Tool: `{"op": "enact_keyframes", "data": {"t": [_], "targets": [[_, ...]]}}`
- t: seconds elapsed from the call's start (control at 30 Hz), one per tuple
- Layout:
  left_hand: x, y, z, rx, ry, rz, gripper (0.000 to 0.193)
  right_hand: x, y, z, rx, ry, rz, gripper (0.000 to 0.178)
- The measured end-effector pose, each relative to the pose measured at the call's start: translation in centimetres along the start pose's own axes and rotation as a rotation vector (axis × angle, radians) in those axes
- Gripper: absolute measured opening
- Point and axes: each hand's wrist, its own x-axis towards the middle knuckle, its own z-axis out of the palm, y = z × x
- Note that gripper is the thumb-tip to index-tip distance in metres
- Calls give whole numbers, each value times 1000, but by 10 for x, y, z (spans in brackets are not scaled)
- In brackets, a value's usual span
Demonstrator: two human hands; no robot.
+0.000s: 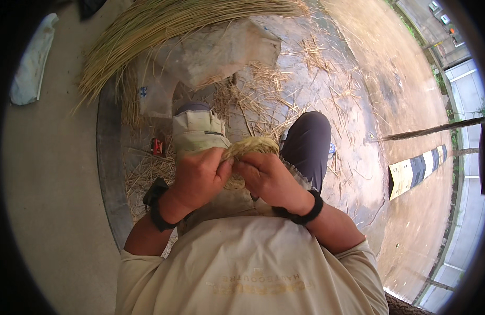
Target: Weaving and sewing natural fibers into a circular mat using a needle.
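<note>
A pale yellow-green coil of woven straw (257, 144) sits above my lap, between my knees. My left hand (199, 172) pinches its left edge with thumb and forefinger. Close beside it, my right hand (271, 177) grips the front of the same coil, fingers curled in. The two hands nearly touch at the fingertips. Part of the coil is hidden behind my knuckles, and some of it shows below them. A beige cloth (199, 130) covers my left knee, while dark trousers (310, 142) show on the right.
A long bundle of straw stalks (184, 23) lies at the far side, next to crumpled clear plastic (226, 50). Loose straw (253, 92) litters the ground sheet. Near my left knee is a small red object (157, 147). A striped barrier strip (417, 170) lies farther right.
</note>
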Motion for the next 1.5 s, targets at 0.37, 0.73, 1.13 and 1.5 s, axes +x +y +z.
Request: {"op": "enact_keyframes", "data": {"t": [0.37, 0.73, 1.13, 1.5], "targets": [[8, -6, -5, 94, -28, 85, 21, -6, 5, -10, -218, -49, -101, 21], [18, 4, 2, 175, -150, 319, 21, 40, 0, -42, -732, 43, -448, 17], [21, 2, -2, 163, -129, 373, 16, 40, 3, -45, -160, -41, -210, 25], [30, -6, -63, -44, -338, 170, 41, -7, -8, -102, 565, 24, -320, 20]]}}
